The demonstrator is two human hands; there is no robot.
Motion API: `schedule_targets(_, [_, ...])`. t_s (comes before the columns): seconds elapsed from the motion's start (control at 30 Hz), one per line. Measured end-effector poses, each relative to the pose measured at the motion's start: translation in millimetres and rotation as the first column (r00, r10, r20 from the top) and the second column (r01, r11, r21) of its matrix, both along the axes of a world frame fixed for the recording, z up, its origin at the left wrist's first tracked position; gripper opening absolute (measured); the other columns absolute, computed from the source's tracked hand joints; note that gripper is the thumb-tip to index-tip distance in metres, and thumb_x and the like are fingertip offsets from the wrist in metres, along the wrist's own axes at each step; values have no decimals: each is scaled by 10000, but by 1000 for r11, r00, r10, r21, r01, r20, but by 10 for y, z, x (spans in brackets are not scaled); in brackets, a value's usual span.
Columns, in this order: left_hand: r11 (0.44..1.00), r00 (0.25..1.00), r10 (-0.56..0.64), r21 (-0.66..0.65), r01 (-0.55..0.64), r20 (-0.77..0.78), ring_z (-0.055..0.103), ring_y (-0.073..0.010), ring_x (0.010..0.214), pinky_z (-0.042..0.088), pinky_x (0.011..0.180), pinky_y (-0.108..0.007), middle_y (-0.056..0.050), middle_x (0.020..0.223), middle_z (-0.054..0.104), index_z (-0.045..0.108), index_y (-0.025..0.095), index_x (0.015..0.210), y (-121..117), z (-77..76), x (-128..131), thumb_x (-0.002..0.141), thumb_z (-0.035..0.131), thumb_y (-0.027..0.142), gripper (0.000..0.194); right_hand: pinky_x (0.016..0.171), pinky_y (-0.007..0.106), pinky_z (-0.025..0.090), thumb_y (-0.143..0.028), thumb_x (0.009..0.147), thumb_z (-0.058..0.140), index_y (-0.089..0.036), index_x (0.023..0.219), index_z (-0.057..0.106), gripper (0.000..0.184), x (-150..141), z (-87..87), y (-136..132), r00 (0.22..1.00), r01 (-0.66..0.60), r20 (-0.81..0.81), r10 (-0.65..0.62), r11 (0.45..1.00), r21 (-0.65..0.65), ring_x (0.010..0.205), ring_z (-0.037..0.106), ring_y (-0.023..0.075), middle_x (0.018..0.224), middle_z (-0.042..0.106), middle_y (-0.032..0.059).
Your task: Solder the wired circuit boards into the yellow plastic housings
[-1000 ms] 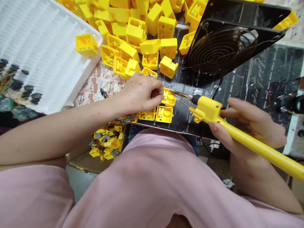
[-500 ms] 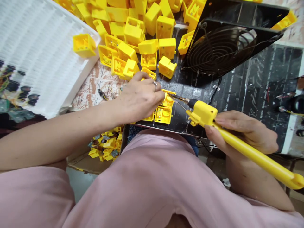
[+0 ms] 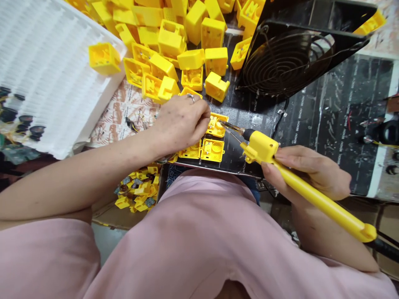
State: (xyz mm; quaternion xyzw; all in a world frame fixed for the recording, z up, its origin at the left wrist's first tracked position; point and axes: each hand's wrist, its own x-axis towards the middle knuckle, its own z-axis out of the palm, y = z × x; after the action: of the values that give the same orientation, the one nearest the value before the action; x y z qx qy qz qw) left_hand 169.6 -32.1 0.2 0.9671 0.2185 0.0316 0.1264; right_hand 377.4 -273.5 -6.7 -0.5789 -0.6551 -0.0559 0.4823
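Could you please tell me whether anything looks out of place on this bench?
One yellow case sits at the edge of the white tray, apart from the jumbled pile of similar ones, so it looks stray. The open cases beside the left hand lie flat.

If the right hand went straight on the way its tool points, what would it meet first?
The yellow tool in the right hand would likely meet the open yellow case at its tip first; depth is unclear, so the two may be touching. The left hand lies roughly in line beyond.
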Motion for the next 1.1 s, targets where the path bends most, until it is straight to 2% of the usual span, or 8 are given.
schedule_targets(0.13, [1000,1000,9,26,-9,5,813,-326,1043,649,923,-443,-128,1058,826,824,219,1154,-3,0,-10,1116,496,287,336,613,291,738,-173,990,981,-314,1141,805,271,-52,-39,19,1000,15,-18,-16,999,-46,741,882,225,901,882,-23])
schedule_targets(0.27, [999,1000,0,54,-1,19,806,-329,1041,658,939,-454,-124,1026,814,828,219,1142,4,-33,-16,1103,509,277,327,604,308,718,-142,942,1015,-350,1180,820,371,-105,-67,99,999,-3,-39,3,1000,-5,756,886,233,937,895,-40])
schedule_targets(0.43, [998,999,-10,68,7,40,799,-311,1025,655,966,-448,-102,1000,798,815,232,1114,-3,-59,-14,1111,499,287,320,539,303,691,-130,989,970,-307,1068,752,292,-124,21,175,996,-10,87,10,1000,-4,676,856,220,848,866,-34])
schedule_targets(0.63, [998,1000,-11,68,11,-6,802,-320,1035,649,998,-460,-129,1043,811,817,213,1128,-7,-50,-2,1128,468,290,358,617,243,712,-195,1036,949,-289,1009,745,226,-101,67,170,996,1,84,0,1000,-7,674,856,185,846,872,-38])
schedule_targets(0.73, [997,1000,-4,76,4,4,800,-322,1011,653,981,-469,-125,1009,805,824,219,1109,-10,-58,2,1117,482,276,347,655,239,723,-209,1060,926,-281,995,747,204,-121,65,172,996,1,88,4,998,-57,695,863,184,839,868,-33])
schedule_targets(0.93, [997,999,-5,80,2,37,795,-331,1010,661,1022,-502,-116,968,800,834,230,1091,-19,-66,1,1099,514,260,322,642,277,710,-168,1018,959,-294,1067,765,236,-150,69,98,998,-5,57,10,996,-94,713,852,192,917,885,-16])
schedule_targets(1.1, [997,999,-11,78,7,46,794,-311,987,662,1007,-473,-103,961,784,803,222,1058,-9,-106,5,1091,514,251,292,625,263,701,-183,1016,961,-297,1118,776,241,-84,5,44,999,30,44,-29,999,-20,733,861,190,943,889,-15])
